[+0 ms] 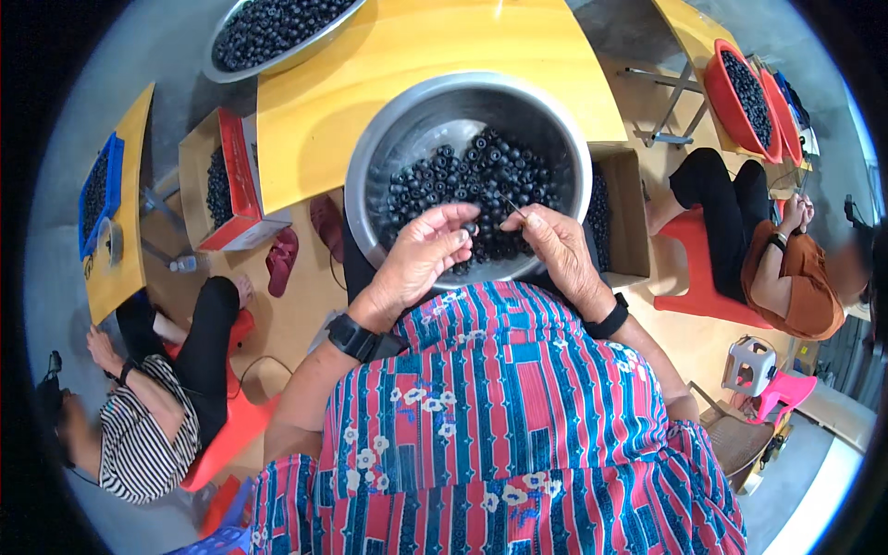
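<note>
A wide metal bowl [393, 129] sits close in front of me, with many small black ring-like parts [490, 162] heaped in it. Over its near side, my left hand [424, 250] pinches one black ring-like part [471, 228] between thumb and fingers. To the right of it, my right hand [557, 248] is closed on a thin, dark, pointed tool [509, 202], whose tip slants up and left over the heap. The tool and the pinched part are apart. Some of the tool is hidden inside my right fingers.
A yellow table [416, 46] lies beyond the bowl, with another metal basin [215, 69] of black parts at its far left. Cardboard boxes [196, 166] stand on both sides. Co-workers sit at left [153, 416] and right [786, 287]. Red basins [717, 102] are at far right.
</note>
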